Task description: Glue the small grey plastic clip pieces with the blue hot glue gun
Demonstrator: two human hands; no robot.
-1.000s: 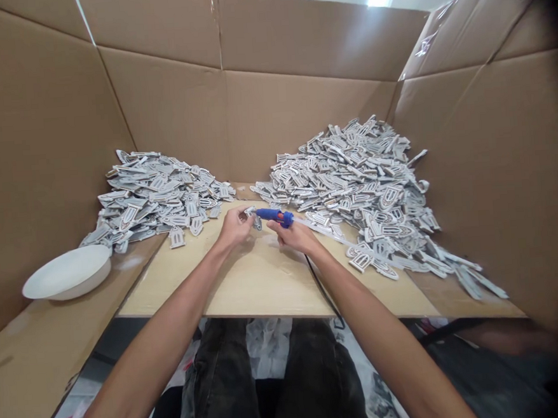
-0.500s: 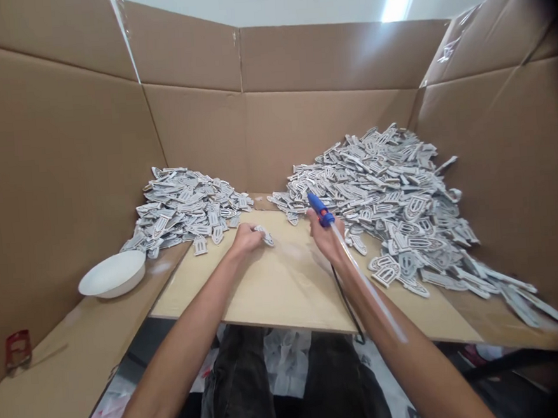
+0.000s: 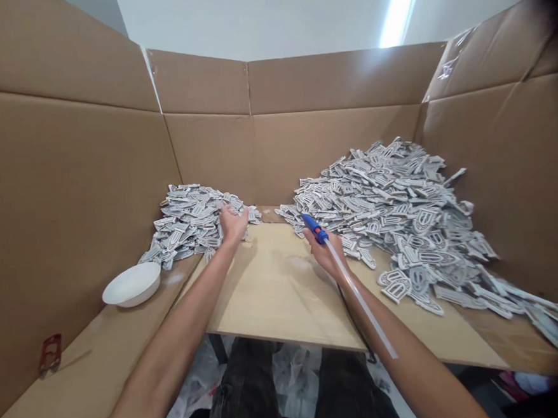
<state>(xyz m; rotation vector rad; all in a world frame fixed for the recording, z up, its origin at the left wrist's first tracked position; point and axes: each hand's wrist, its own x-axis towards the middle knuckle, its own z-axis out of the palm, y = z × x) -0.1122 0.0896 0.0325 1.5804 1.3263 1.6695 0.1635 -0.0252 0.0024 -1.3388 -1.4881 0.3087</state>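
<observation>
My right hand (image 3: 326, 251) grips a blue glue gun (image 3: 313, 229) with a clear glue stick (image 3: 359, 299) running back along my forearm; its nozzle points toward the large right pile of grey-white cut-out pieces (image 3: 398, 213). My left hand (image 3: 232, 225) reaches to the near edge of the smaller left pile of the same pieces (image 3: 188, 218), fingers spread over it. Whether a piece is still under the fingers is hidden. Both hands are above a light wooden board (image 3: 275, 292).
A white bowl (image 3: 132, 285) sits at the left on the cardboard bench (image 3: 58, 396). A small red clip-like object (image 3: 50, 353) lies nearer the left wall. Tall cardboard walls (image 3: 67, 179) enclose the bench on three sides. A black cord (image 3: 351, 322) hangs off the board's front edge.
My left hand carried a small piece from the glue gun's tip over to the left pile. My right hand swung the glue gun away to the right. The view tilted upward.
</observation>
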